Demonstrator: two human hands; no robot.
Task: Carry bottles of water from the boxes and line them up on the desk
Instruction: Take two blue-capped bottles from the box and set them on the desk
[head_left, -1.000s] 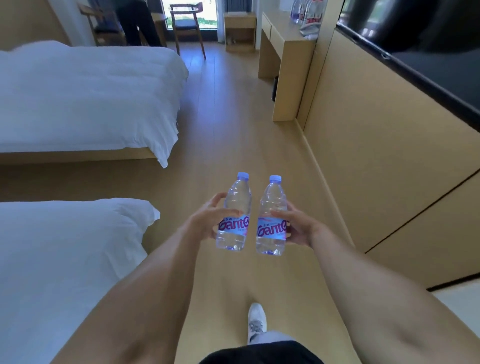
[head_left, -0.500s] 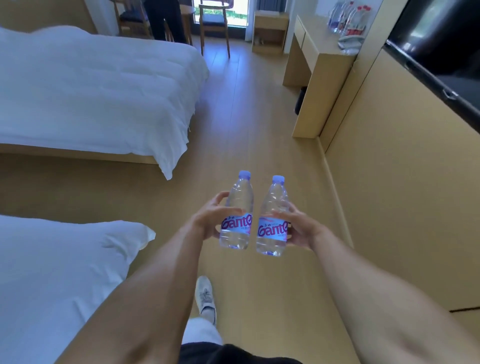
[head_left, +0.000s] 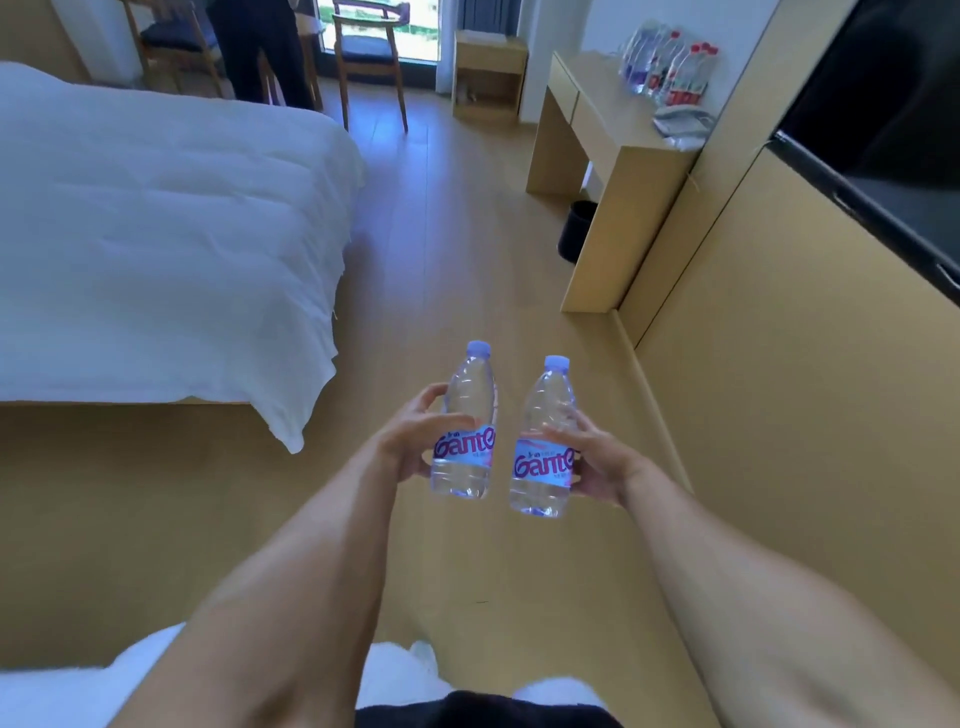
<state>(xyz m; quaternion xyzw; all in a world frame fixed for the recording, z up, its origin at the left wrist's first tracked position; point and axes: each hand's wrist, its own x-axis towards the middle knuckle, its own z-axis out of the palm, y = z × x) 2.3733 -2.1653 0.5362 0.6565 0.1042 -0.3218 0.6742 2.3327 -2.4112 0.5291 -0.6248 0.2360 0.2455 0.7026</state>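
Note:
I hold two clear water bottles with pale blue caps and pink-lettered labels, upright, out in front of me over the wooden floor. My left hand (head_left: 413, 441) grips the left bottle (head_left: 467, 415) at its label. My right hand (head_left: 592, 457) grips the right bottle (head_left: 545, 431) from its right side. The two bottles are a small gap apart. The wooden desk (head_left: 597, 111) stands ahead on the right against the wall, and several water bottles (head_left: 670, 73) stand grouped at its back right. No boxes are in view.
A white bed (head_left: 156, 218) fills the left, and a second bed's corner (head_left: 78, 696) lies at bottom left. A black bin (head_left: 576, 231) sits under the desk. Two chairs (head_left: 369, 52), a person's legs (head_left: 260, 47) and a small cabinet (head_left: 488, 73) stand at the far end. A dark screen (head_left: 883, 130) hangs on the right wall.
I have walked forward along the aisle: the desk and far bed are nearer and the near bed has slid out at the bottom. The bottles stay held and have drifted slightly apart.

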